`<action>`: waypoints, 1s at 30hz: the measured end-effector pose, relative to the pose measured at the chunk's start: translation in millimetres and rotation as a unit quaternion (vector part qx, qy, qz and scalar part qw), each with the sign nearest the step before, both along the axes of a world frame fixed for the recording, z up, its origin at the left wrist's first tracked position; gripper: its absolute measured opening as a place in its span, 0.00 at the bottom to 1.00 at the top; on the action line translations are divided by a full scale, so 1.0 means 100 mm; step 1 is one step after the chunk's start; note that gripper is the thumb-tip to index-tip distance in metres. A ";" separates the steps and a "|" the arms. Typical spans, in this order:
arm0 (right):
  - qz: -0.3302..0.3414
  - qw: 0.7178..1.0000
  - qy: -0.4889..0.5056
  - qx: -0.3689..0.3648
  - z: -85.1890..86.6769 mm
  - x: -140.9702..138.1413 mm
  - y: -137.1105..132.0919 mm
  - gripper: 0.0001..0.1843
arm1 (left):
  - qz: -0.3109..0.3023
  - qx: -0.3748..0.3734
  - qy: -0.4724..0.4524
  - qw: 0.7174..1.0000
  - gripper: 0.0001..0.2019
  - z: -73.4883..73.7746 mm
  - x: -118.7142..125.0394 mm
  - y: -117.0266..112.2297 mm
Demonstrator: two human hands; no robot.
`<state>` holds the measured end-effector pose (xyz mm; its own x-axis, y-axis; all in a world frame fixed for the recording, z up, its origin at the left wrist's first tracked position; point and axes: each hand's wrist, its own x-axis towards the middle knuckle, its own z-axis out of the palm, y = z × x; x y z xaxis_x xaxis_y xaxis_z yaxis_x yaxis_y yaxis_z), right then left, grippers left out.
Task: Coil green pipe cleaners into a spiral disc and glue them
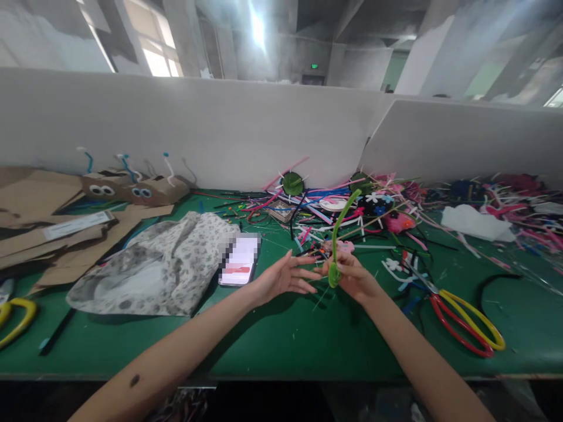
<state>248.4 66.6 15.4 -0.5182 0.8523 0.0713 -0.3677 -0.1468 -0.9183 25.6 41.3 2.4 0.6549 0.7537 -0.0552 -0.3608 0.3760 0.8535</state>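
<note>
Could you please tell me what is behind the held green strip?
Behind the green strip are colourful craft pieces, then the white partition; whatever the right hand covers is hidden.

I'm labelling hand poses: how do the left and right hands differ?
The right hand holds the green stem; the left hand seems to hold nothing. The left hand's fingers are outstretched, while the right hand's bend in around the stem. Both are above the table.
</note>
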 end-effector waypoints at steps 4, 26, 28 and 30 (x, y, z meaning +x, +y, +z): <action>0.019 1.000 0.002 -0.003 -0.04 -0.04 -0.02 0.13 | -0.008 -0.003 0.003 1.000 0.33 -0.03 0.00 0.01; -0.015 0.999 0.032 -0.001 -0.25 0.09 0.13 0.12 | 0.080 0.097 0.067 0.990 0.33 -0.10 0.02 -0.11; -0.032 0.999 0.032 -0.006 -0.26 0.10 0.15 0.14 | 0.083 0.111 0.079 0.987 0.34 -0.12 0.03 -0.10; -0.050 0.998 0.037 -0.010 -0.26 0.11 0.15 0.15 | 0.079 0.126 0.091 0.985 0.33 -0.14 0.03 -0.09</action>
